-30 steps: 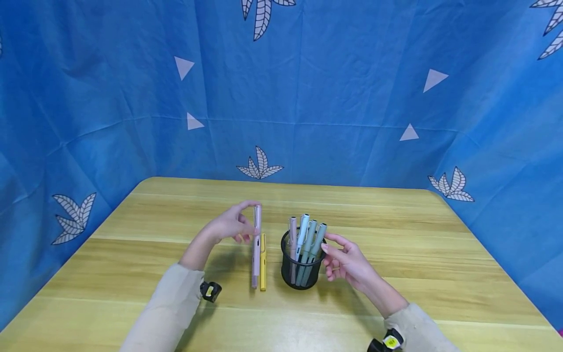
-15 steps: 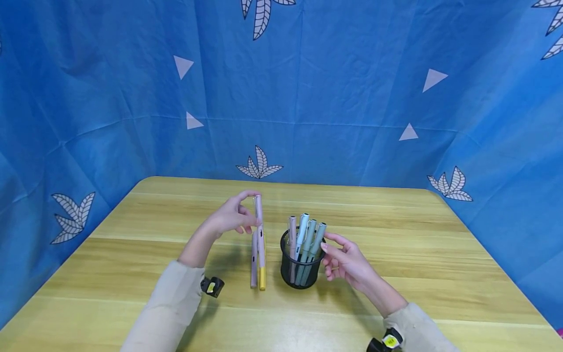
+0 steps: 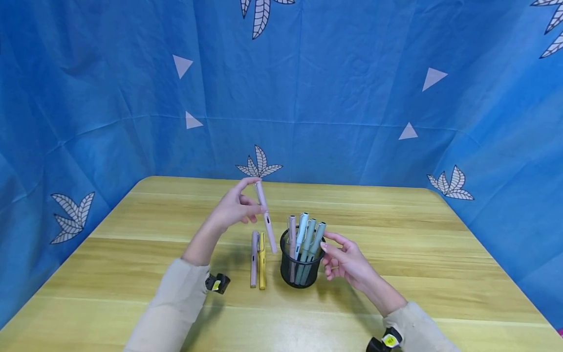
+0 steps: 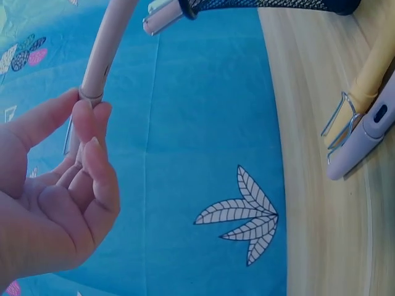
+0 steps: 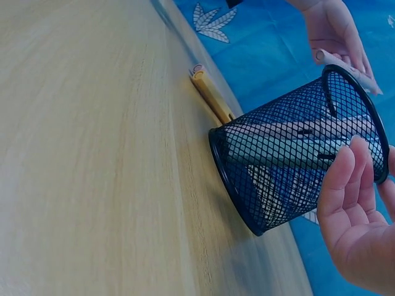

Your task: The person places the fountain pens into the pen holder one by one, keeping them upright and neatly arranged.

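In the head view my left hand pinches a pale lilac pen near its capped end. The pen slants down to the right above the table, its lower tip just left of the black mesh pen holder. My right hand grips the holder's right rim between thumb and fingers. The right wrist view shows the fingertips against the mesh wall. Several capped pens stand in the holder: a mauve one, a light blue one and grey-green ones.
Left of the holder, a mauve pen and a yellow pen lie side by side on the wooden table. A blue patterned cloth hangs behind the table.
My left hand has lifted the lilac pen off the pens lying on the table and carried it up, its lower end swinging right toward the holder. My right hand has stayed at the rim.
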Tool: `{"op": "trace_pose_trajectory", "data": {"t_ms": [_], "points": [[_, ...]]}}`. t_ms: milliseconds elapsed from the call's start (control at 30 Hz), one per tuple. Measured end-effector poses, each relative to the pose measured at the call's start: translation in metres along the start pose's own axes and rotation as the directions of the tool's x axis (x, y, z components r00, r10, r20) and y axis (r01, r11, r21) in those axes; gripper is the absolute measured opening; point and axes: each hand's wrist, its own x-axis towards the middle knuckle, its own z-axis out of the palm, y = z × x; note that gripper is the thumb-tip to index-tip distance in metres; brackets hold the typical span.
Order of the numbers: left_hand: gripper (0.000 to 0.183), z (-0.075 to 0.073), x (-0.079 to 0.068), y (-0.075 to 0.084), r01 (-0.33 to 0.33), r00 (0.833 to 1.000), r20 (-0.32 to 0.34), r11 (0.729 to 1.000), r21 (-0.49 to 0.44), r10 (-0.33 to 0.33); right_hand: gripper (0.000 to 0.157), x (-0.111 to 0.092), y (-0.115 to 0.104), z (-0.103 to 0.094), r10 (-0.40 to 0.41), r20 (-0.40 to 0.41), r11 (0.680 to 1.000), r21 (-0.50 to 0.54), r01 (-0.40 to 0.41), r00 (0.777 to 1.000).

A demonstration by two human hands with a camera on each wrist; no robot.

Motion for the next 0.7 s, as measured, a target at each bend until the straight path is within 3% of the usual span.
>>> {"op": "trace_pose_trajectory", "data": {"t_ms": [233,700], "points": [[0.067,0.012,-0.002,0.004,-0.082,0.991,-0.099,0.996,0.035,0.085,0.058,0.0,0.0,0.0,-0.003,-0.002,1.0,-0.001,0.003,1.0],[0.068,0.027,-0.003,0.008,-0.193,0.967,-0.149,0.976,0.097,0.206,0.058,-0.001,0.0,0.001,-0.004,-0.005,1.0,-0.003,0.004,1.0]]}}
